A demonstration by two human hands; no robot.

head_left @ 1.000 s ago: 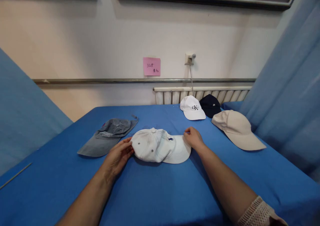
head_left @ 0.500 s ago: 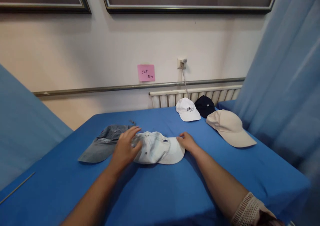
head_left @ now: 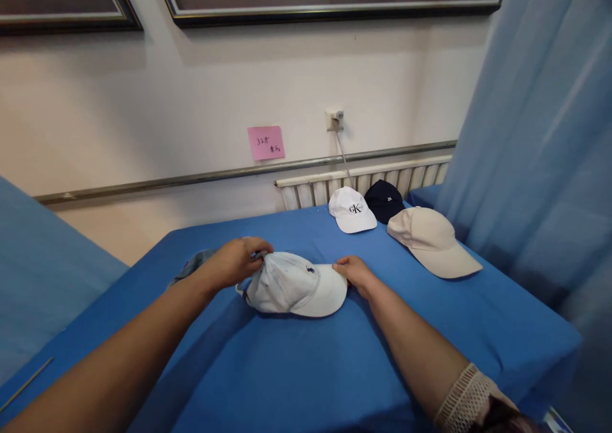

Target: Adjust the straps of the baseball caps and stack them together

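Observation:
A pale blue baseball cap (head_left: 282,283) with a small dark emblem rests on the blue cloth, its brim pointing right. My left hand (head_left: 241,259) is closed on the cap's fabric at the rear of the crown, the fabric bunched under the fingers. At the opposite end, my right hand (head_left: 355,273) pinches the far edge of the brim between thumb and fingers. Behind my left forearm a grey-blue cap (head_left: 194,264) peeks out; most of it is hidden.
Towards the back right of the blue-covered table (head_left: 296,369) sit a white cap (head_left: 351,208) with black letters, a navy cap (head_left: 384,201) and a beige cap (head_left: 430,238). Blue curtains (head_left: 526,165) hang at both sides. A thin stick (head_left: 26,384) lies at front left.
My left hand has moved from hovering by the pale blue cap to grasping its crown, and the fabric is now pulled up. My right hand stays at the brim. The view has shifted slightly.

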